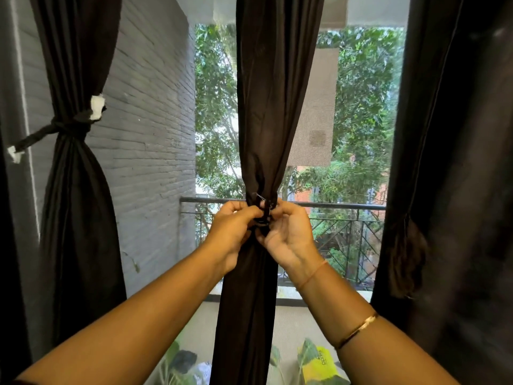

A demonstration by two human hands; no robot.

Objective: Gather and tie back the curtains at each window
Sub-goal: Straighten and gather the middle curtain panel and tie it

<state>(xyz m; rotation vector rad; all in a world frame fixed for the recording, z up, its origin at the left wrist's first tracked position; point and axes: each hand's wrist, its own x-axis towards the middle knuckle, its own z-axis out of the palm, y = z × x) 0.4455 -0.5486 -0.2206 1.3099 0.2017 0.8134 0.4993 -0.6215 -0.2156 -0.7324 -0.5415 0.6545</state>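
The left hand is curling its fingers around the dark tie and pinching it from the left. The right hand is pinching the same tie from the right, with its palm turned toward the camera and its fingertips bent in. Both hands are meeting at the narrow waist of the middle curtain. This curtain is hanging straight down the centre of the window, bunching tightly where the tie is circling it and spreading out again above and below. The fingers are hiding whether the tie is knotted. A thin orange thread is sitting on the right wrist, and a gold bangle is lying further down that forearm. Behind the hands a metal railing is running across the balcony, with green trees showing beyond it. To the left, the left curtain is hanging already gathered, with a dark band with white ends cinching its middle in front of a grey brick wall. At the far right, the right curtain is hanging close to the camera, too dark to tell whether it is tied. Low down, leafy plants and a yellow label are showing on either side of the middle curtain.
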